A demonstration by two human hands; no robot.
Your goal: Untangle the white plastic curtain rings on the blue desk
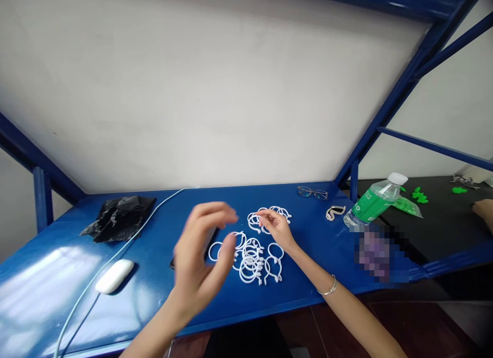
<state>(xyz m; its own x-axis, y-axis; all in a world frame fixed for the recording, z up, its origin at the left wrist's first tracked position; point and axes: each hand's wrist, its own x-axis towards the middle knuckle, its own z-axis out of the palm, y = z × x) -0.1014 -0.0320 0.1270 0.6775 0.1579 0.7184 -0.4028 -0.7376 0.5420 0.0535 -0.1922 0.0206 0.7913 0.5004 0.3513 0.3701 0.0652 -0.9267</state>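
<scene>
A loose pile of white plastic rings with small clip-like ends lies in the middle of the blue table. My left hand hovers left of the pile, slightly blurred, its thumb and fingers apart with nothing between them. At the back of the pile, my right hand has its thumb and fingertips pinched on a white ring. More white rings lie just behind that hand, partly hidden by it. A dark flat object is mostly covered by my left hand.
On the left are a crumpled black plastic bag, a white case and a pale cable. Glasses, a beige band and a green-labelled bottle stand right. Another person's hand shows at the black table.
</scene>
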